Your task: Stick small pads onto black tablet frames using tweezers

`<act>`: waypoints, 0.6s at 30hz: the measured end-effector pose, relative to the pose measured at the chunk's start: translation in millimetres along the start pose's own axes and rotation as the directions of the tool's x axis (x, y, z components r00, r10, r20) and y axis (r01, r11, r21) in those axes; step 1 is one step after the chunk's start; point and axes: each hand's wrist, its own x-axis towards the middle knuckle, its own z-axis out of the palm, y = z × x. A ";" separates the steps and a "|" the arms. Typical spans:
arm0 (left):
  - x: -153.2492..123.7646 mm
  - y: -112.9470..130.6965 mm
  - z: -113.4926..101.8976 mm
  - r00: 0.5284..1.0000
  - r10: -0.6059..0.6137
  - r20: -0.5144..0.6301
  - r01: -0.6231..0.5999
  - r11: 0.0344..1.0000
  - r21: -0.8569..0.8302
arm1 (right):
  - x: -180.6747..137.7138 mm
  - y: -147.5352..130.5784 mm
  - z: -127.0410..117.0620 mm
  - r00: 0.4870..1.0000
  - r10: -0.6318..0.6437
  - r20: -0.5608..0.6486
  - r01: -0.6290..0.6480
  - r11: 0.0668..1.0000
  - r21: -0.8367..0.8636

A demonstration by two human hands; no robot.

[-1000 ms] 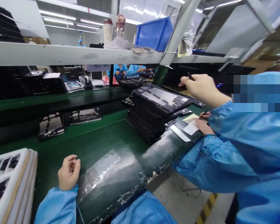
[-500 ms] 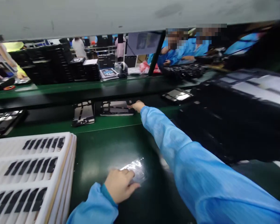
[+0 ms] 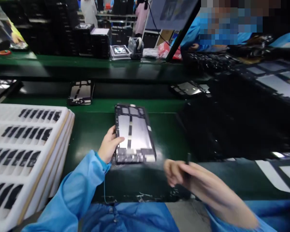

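A black tablet frame (image 3: 134, 133) with silver plates inside lies on the green mat (image 3: 94, 129) in front of me. My left hand (image 3: 109, 145) grips its left edge, thumb on top. My right hand (image 3: 180, 174) hovers low near the table's front edge, to the right of the frame and apart from it. It is smeared by motion and its fingers look curled. A thin dark thing (image 3: 188, 158) shows just above it; whether the hand holds it I cannot tell.
A stack of white trays (image 3: 26, 145) with several black parts stands at the left. A tall pile of black frames (image 3: 232, 129) fills the right. Two more frames (image 3: 81, 93) (image 3: 189, 88) lie on the dark belt beyond. Co-workers in blue (image 3: 195, 29) sit across the line.
The frame my right hand touched on the belt now lies on the mat before me. My left hand has taken its left edge. My right arm has pulled back toward me.
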 end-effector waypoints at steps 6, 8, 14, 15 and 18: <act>-63.5 -17.0 37.2 0.828 -0.158 0.539 0.005 0.962 0.275 | -78.3 30.5 -40.6 0.795 -0.071 -0.602 0.048 0.997 -0.055; -71.3 -16.7 42.9 0.794 -0.194 0.576 -0.067 0.914 0.400 | -67.2 30.1 -34.9 0.777 -0.167 -0.606 0.078 0.982 -0.172; -48.8 16.5 -1.9 0.943 -0.050 0.329 -0.229 0.619 0.751 | 11.2 9.2 14.6 0.925 -0.314 -0.212 0.266 0.937 -0.227; -39.4 19.4 -13.1 0.945 -0.051 0.324 -0.237 0.576 0.782 | 28.0 6.7 24.1 0.916 -0.368 -0.162 0.318 0.909 -0.270; -13.4 14.1 -36.5 0.921 -0.114 0.373 -0.271 0.501 0.822 | 77.3 9.9 44.1 0.900 -0.432 0.065 0.417 0.806 -0.420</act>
